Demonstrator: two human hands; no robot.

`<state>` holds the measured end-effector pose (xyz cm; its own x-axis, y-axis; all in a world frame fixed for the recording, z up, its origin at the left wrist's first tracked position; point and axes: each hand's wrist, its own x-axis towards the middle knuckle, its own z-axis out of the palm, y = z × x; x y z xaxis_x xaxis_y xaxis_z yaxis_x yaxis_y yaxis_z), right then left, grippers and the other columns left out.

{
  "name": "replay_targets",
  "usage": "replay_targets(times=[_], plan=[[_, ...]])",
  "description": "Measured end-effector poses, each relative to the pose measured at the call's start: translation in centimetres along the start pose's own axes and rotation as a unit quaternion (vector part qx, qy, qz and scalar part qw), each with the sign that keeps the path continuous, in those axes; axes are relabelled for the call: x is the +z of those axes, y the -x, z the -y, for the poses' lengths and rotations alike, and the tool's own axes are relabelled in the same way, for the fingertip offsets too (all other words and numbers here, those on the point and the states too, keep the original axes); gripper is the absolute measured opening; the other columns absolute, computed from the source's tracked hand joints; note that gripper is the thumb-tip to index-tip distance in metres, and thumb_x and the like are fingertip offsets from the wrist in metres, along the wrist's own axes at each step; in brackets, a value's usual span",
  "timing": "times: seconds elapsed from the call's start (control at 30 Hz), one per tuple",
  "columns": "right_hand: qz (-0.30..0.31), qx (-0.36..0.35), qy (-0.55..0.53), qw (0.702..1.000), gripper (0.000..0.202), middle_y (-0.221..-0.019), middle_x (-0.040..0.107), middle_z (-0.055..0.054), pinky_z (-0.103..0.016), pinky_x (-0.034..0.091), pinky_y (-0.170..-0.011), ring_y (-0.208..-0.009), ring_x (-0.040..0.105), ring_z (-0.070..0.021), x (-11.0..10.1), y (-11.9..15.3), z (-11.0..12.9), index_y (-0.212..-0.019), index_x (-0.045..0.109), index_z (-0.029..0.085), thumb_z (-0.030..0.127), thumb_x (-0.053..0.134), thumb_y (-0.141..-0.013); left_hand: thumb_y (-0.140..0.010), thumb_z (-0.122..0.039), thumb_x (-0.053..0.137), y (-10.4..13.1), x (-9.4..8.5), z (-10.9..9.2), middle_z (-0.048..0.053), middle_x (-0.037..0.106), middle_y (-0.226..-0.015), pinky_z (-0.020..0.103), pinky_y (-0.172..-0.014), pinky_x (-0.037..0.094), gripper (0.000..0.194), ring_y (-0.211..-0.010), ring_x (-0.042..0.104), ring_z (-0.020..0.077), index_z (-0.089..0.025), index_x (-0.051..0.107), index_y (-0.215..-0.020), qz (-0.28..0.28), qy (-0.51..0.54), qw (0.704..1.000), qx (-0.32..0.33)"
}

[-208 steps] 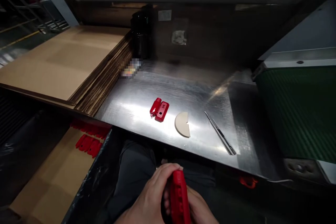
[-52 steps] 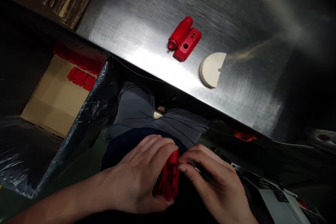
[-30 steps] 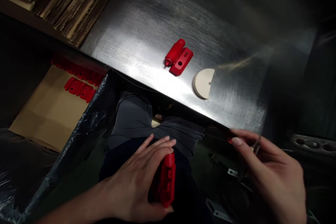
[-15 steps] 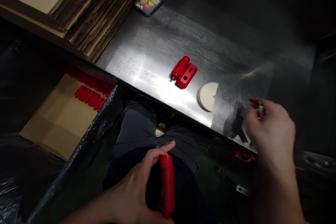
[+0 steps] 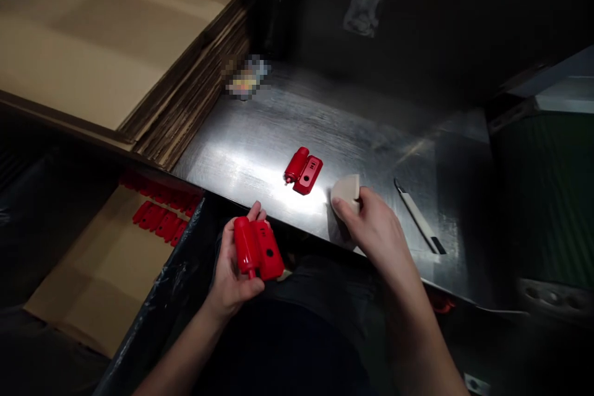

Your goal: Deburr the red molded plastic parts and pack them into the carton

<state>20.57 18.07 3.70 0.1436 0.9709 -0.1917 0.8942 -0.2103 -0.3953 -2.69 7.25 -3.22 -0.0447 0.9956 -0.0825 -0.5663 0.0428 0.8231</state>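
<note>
My left hand (image 5: 226,288) is closed around the edges of a red plastic part (image 5: 270,252), which has a rounded cylinder beside a flat plate with a dark hole. My right hand (image 5: 383,229) pinches a cream half-disc block (image 5: 346,190) between thumb and fingers, tilted up at the table's front edge. A similar red part (image 5: 308,174) lies on the metal table (image 5: 366,130), left of the block. To the right of my right hand rests a slim white-handled knife (image 5: 420,216) with a dark tip.
A tall stack of cardboard sheets (image 5: 139,31) stands at the left of the table. Below it, several red parts (image 5: 158,221) lie in rows on cardboard (image 5: 97,272) inside a box lined with dark plastic (image 5: 155,281). A pixelated item (image 5: 248,77) sits near the stack.
My right hand has let go of the knife, moved left and picked up the cream half-disc block. My left hand has raised the red part and turned its face upward. The view has shifted.
</note>
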Motion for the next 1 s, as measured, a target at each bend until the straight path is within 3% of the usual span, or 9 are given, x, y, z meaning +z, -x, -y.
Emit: replay_targets(times=[0.07, 0.13, 0.2, 0.27, 0.43, 0.63, 1.0], plan=[[0.024, -0.013, -0.067, 0.997, 0.038, -0.086, 0.072, -0.006, -0.032, 0.046, -0.063, -0.073, 0.069, -0.0251, -0.4, 2.4, 0.7, -0.101, 0.063, 0.023, 0.058, 0.048, -0.101, -0.07, -0.046, 0.099, -1.3, -0.1, 0.4, 0.011, 0.019, -0.181, 0.062, -0.133, 0.023, 0.092, -0.165, 0.024, 0.041, -0.035, 0.051, -0.147, -0.004, 0.014, 1.0, 0.015], [0.086, -0.039, -0.152, 0.984, 0.035, -0.074, 0.071, 0.0, -0.029, 0.043, -0.055, -0.061, 0.068, -0.0223, -0.4, 5.5, 1.7, -0.105, 0.06, 0.025, 0.056, 0.045, -0.104, -0.068, -0.046, 0.1, -2.1, -0.1, 0.8, 0.008, 0.014, -0.182, 0.062, -0.132, 0.028, 0.094, -0.163, 0.028, 0.042, -0.036, 0.05, -0.147, -0.005, 0.016, 0.999, 0.029], [0.14, -0.085, -0.197, 0.967, 0.029, -0.066, 0.068, 0.003, -0.029, 0.039, -0.05, -0.052, 0.065, -0.0205, 0.2, 8.3, 2.9, -0.104, 0.057, 0.026, 0.05, 0.042, -0.107, -0.066, -0.045, 0.101, -2.6, 0.0, 1.0, 0.009, 0.016, -0.182, 0.061, -0.13, 0.033, 0.094, -0.161, 0.032, 0.043, -0.035, 0.051, -0.145, -0.004, 0.001, 0.999, 0.043], [0.144, -0.123, -0.193, 0.963, 0.022, -0.06, 0.064, 0.004, -0.029, 0.034, -0.047, -0.045, 0.061, -0.0195, 1.1, 9.8, 4.0, -0.098, 0.052, 0.026, 0.043, 0.04, -0.106, -0.065, -0.043, 0.102, -2.8, 0.3, 0.9, 0.011, 0.021, -0.18, 0.058, -0.128, 0.04, 0.092, -0.159, 0.038, 0.043, -0.034, 0.052, -0.141, -0.007, -0.022, 0.998, 0.059], [0.137, -0.14, -0.161, 0.967, 0.017, -0.062, 0.063, 0.004, -0.029, 0.033, -0.048, -0.046, 0.062, -0.0196, 2.3, 9.3, 4.6, -0.096, 0.046, 0.027, 0.038, 0.037, -0.105, -0.067, -0.031, 0.103, -3.0, 1.1, -0.2, 0.01, 0.028, -0.174, 0.052, -0.108, 0.062, 0.086, -0.148, 0.053, 0.0433, -0.038, 0.05, -0.135, 0.004, -0.052, 0.994, 0.099], [0.132, -0.166, -0.169, 0.962, 0.015, -0.059, 0.059, 0.006, -0.028, 0.033, -0.047, -0.044, 0.059, -0.0184, 1.5, 9.1, 5.0, -0.095, 0.046, 0.027, 0.037, 0.04, -0.105, -0.069, -0.026, 0.102, -2.8, 1.2, -1.3, 0.012, 0.027, -0.174, 0.057, -0.109, 0.06, 0.085, -0.147, 0.055, 0.0449, -0.037, 0.049, -0.135, 0.001, -0.052, 0.993, 0.109], [0.104, -0.177, -0.177, 0.963, 0.011, -0.057, 0.059, 0.006, -0.028, 0.031, -0.044, -0.041, 0.06, -0.0193, 1.4, 9.1, 5.4, -0.093, 0.045, 0.028, 0.031, 0.043, -0.103, -0.068, -0.026, 0.102, -2.4, 1.4, -1.3, 0.013, 0.024, -0.174, 0.057, -0.106, 0.062, 0.085, -0.147, 0.054, 0.0458, -0.037, 0.048, -0.133, -0.006, -0.055, 0.994, 0.094]])
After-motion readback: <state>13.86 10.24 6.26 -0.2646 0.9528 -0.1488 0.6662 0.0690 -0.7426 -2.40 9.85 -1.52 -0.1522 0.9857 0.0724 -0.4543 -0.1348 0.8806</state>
